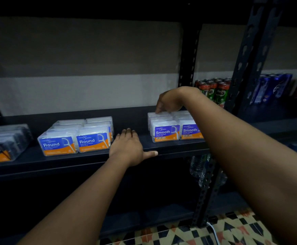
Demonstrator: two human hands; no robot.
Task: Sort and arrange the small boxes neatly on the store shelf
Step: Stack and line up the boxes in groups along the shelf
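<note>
Two box groups, two hands

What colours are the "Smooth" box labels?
Blue above orange, white lettering; head view.

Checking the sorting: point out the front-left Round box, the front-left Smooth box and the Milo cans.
Front-left Round box (58,145): head view, on its blue label.
Front-left Smooth box (165,133): head view, on its blue label.
Milo cans (219,93): head view, on a front can's green side.

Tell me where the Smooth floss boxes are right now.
The Smooth floss boxes sit right of centre on the shelf, under the right hand, near the Milo cans.
</note>
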